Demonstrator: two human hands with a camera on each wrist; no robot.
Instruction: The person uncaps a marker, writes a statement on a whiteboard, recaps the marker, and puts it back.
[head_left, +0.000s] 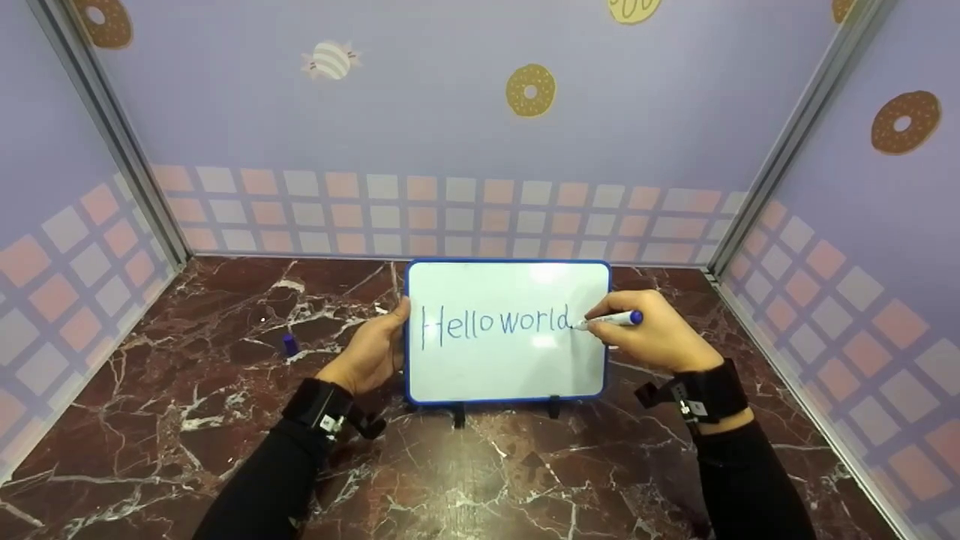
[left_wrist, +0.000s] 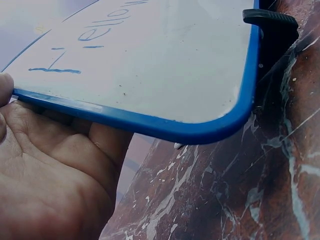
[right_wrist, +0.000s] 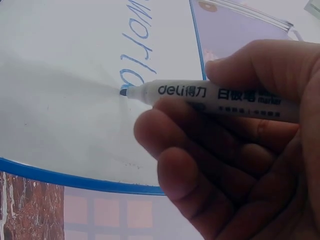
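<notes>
A small whiteboard (head_left: 495,367) with a blue frame stands tilted back on black feet. Blue handwriting (head_left: 495,321) across it reads "Hello world". My left hand (head_left: 373,346) grips the board's left edge, thumb at the front rim and fingers behind, partly hidden in the left wrist view. Between the thumb and fingers of my right hand (head_left: 651,334) is a white whiteboard marker (right_wrist: 210,97) with a blue end. Its dark tip is right at the end of the letter "d" in the right wrist view.
A blue marker cap (head_left: 290,344) stands on the dark red marbled table (head_left: 210,420), left of the board. One black foot (left_wrist: 272,25) juts out under the board's lower edge. Lilac walls (head_left: 450,112) with printed doughnuts and checks enclose the table at the back and sides.
</notes>
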